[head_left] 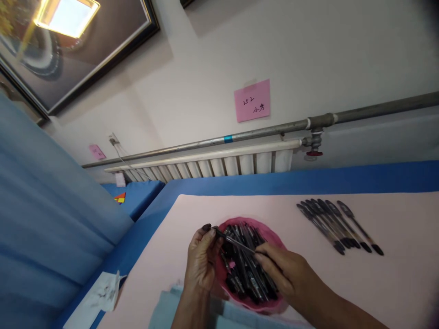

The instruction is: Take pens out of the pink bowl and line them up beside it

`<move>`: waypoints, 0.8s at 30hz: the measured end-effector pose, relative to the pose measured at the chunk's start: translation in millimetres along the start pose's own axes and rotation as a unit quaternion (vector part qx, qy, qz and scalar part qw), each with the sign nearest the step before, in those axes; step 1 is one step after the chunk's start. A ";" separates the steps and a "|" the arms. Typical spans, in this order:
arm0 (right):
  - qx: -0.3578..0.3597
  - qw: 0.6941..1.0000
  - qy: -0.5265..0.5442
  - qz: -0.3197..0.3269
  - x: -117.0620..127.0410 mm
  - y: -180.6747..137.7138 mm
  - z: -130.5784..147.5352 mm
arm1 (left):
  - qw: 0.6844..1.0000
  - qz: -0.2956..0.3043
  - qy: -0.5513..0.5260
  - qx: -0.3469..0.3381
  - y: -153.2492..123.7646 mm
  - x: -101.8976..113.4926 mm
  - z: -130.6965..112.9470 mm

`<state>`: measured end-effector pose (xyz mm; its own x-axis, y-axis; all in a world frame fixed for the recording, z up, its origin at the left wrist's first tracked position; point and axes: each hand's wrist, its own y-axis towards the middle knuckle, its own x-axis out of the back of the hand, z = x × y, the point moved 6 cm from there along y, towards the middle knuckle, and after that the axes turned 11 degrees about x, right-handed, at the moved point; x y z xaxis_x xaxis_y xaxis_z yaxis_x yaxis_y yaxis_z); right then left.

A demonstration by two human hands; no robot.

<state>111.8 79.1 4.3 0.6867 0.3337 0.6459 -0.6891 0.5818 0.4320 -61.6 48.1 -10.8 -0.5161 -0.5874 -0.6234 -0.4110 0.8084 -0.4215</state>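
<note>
A clear-barrelled pen with a black end (pixel 236 242) slants across above a pink basket (pixel 274 230). My right hand (pixel 283 272) pinches its lower right end between thumb and fingers. At its upper left end, my left hand (pixel 200 260) is closed on a small black piece that looks like a pen cap (pixel 206 227). Whether the cap touches the pen is hard to make out. Beneath both hands, the basket is heaped with several similar black and clear pens (pixel 252 274). Several capped pens (pixel 325 221) lie side by side to the right of the basket.
Pale pink paper (pixel 404 228) covers the blue table (pixel 360 180). A radiator (pixel 212 167) and pipe (pixel 267 132) run along the wall behind. A blue curtain (pixel 44 219) hangs at left, near a white paper or mask-like item (pixel 98 294) at the table's edge.
</note>
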 end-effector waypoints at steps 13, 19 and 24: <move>0.078 0.995 -0.066 -0.022 0.7 -3.0 4.5 | 0.999 0.024 -0.004 -0.022 -2.9 -3.7 1.2; 0.034 0.999 -0.037 -0.020 -0.2 -2.3 0.2 | 0.999 0.039 0.007 -0.022 -1.7 -6.5 2.5; 0.045 0.994 -0.097 0.007 -2.9 -7.2 8.2 | 0.999 0.031 0.018 -0.015 -1.0 -2.3 3.0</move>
<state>112.9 67.8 4.5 0.6252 0.1859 0.7580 -0.7219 0.5069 0.4711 -57.7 48.7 -10.9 -0.5672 -0.5383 -0.6233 -0.3995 0.8416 -0.3634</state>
